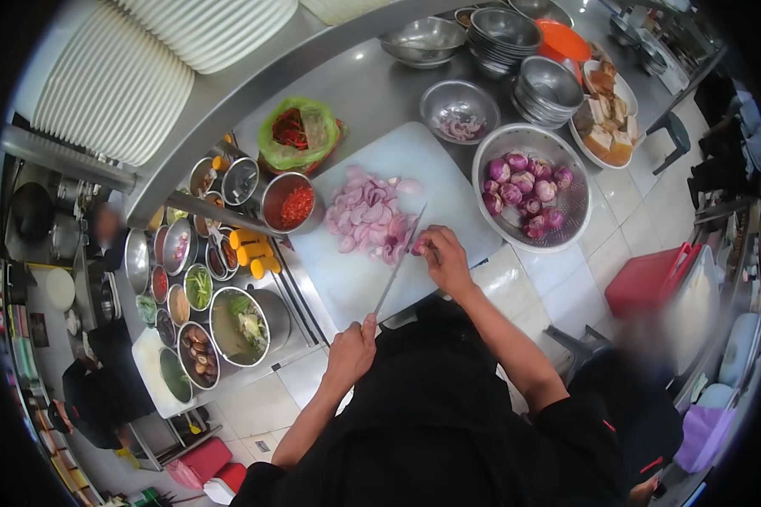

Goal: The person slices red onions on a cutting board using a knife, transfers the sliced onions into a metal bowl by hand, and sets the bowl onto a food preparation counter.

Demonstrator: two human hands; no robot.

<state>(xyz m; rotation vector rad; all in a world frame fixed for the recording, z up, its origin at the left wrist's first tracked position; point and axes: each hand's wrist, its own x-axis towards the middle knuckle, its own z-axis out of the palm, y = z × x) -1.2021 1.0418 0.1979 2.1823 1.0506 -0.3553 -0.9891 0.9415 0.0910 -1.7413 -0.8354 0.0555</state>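
My left hand [352,348] is closed around the handle of a knife [399,260], whose long thin blade slants up over a white cutting board [461,194]. My right hand [445,260] pinches a small piece of red onion [418,247] beside the blade, near the board's right side. A loose heap of pink-purple onion slices [368,211] lies on the board, left of the knife. Right of the board, a perforated metal colander [577,221] holds several whole red onions [524,182]. Behind the board stands a steel bowl [438,95] with onion scraps.
A pot of chopped red chili [296,208] and a green plastic bag [320,160] stand left of the board. Further left are several containers, including a large pot [262,313]. Stacked bowls [547,89] and a plate of browned chunks [610,156] stand back right. Other people are nearby.
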